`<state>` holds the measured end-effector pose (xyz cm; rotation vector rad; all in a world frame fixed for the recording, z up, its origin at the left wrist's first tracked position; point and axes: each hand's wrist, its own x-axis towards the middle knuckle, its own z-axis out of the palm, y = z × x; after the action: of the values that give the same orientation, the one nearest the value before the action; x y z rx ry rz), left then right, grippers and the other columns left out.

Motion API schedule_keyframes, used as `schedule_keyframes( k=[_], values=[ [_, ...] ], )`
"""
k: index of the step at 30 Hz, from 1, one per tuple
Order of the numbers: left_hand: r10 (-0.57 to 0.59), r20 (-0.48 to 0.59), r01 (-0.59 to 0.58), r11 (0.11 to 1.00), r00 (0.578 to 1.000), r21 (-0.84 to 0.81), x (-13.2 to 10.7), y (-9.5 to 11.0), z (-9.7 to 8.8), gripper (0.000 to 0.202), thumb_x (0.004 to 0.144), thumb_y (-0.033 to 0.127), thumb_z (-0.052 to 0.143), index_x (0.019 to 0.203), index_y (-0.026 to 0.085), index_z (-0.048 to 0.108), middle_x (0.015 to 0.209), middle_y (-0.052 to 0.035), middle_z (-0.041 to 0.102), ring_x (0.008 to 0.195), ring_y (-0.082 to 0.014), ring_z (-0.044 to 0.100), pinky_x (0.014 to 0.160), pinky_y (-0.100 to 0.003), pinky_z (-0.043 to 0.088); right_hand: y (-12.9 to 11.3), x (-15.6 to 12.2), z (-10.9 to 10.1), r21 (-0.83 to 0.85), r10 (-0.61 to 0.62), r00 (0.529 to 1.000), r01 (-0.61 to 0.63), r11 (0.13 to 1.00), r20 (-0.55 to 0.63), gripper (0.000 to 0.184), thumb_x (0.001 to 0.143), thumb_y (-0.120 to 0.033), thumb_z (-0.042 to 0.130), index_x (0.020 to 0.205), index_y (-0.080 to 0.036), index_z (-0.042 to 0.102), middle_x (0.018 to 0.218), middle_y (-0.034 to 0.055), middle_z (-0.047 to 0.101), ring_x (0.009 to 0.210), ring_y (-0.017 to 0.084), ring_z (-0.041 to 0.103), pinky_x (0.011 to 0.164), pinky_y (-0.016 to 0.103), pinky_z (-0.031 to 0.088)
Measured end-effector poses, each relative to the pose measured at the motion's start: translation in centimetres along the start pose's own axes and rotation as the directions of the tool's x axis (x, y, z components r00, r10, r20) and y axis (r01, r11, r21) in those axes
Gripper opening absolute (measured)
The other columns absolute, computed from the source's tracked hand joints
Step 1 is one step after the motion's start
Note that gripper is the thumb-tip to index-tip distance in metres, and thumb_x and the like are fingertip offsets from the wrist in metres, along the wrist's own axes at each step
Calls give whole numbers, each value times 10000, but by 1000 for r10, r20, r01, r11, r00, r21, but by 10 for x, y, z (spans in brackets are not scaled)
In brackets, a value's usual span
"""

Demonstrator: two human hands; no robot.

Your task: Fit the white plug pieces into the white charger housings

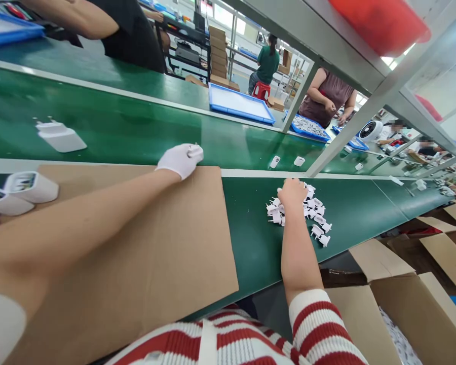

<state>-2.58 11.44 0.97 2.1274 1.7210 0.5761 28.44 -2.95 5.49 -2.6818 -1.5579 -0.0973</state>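
Observation:
My left hand (pixel 179 160), in a white glove, is stretched over the far edge of a cardboard sheet (pixel 167 243), beside the green belt. Its fingers are closed on a small white plastic charger part (pixel 195 150). My right hand (pixel 293 191) is bare and reaches into a heap of white plug pieces with pins (pixel 316 215) on the green bench. Its fingers are bent together, and their tips are hidden, so what they pinch cannot be made out. Several white charger housings (pixel 30 186) stand open-ended on the left of the cardboard.
On the green belt (pixel 137 126) lie a white plug charger (pixel 62 137) and small white housings (pixel 299 161). Blue trays (pixel 241 104) line the far side, where other people sit or stand. A metal frame post (pixel 349 121) slants across. Open cardboard boxes (pixel 414 309) stand at lower right.

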Motion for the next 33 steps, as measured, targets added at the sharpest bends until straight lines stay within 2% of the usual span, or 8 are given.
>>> schedule_keyframes(
  k=[7,10,14,17,20,25,29,33],
  values=[
    [-236,-3,236,971,972,-50,37,-27,-2,636,1031,438,582,1590,149,489,1396,-88,680,1165,-247,603,1070,-385,490,5,12,12,7,-25,986,24,1000,166,347,904,-73,648,1227,-164,733,1316,187,682,1211,329,708,998,429,523],
    [-367,-237,366,929,900,-47,36,-17,3,1008,939,408,690,1718,25,177,1604,-213,519,1307,-338,570,1138,-498,480,-8,5,14,218,-109,991,91,972,74,377,879,-76,647,1237,-182,698,1364,165,627,1101,284,720,928,388,560],
    [-112,-469,173,981,876,90,37,30,8,928,865,351,723,1670,100,333,1728,-197,362,1409,-416,513,1157,-583,481,-31,-13,21,583,-351,936,302,754,-31,472,849,-69,620,1295,-224,630,1261,81,651,995,204,693,928,349,573],
    [295,-168,-254,940,941,227,54,78,25,790,935,296,651,1677,200,397,1739,-131,399,1498,-388,464,1244,-552,411,-53,-33,28,705,-582,813,418,572,-10,453,833,-65,621,1249,-242,657,1191,39,702,967,186,676,932,325,568],
    [526,202,-561,801,827,210,80,123,57,1039,864,273,758,1769,278,247,1846,-114,178,1642,-389,269,1336,-549,266,-70,-51,31,660,-758,651,554,507,37,462,791,-7,595,1164,-248,723,1168,30,734,1031,214,668,934,319,553],
    [568,367,-668,695,737,265,104,168,101,887,875,274,793,1680,421,452,1854,-54,157,1681,-442,108,1288,-738,211,-82,-59,33,545,-842,536,688,479,63,426,855,-8,568,1176,-216,756,1259,74,737,1190,270,642,971,349,539],
    [486,479,-654,699,731,289,104,169,96,509,886,292,763,1394,254,760,1582,-191,551,1456,-410,525,1164,-523,479,-82,-57,35,599,-827,560,649,469,41,347,832,-10,643,1080,-217,770,1198,60,777,1139,263,688,930,332,557],
    [383,382,-517,779,841,355,91,144,64,433,883,367,701,1247,165,819,1392,-218,673,1222,-377,693,1025,-419,534,-73,-44,42,817,-644,764,352,457,31,259,795,-140,803,1028,-248,777,983,6,805,902,213,738,829,315,585]
  ],
)
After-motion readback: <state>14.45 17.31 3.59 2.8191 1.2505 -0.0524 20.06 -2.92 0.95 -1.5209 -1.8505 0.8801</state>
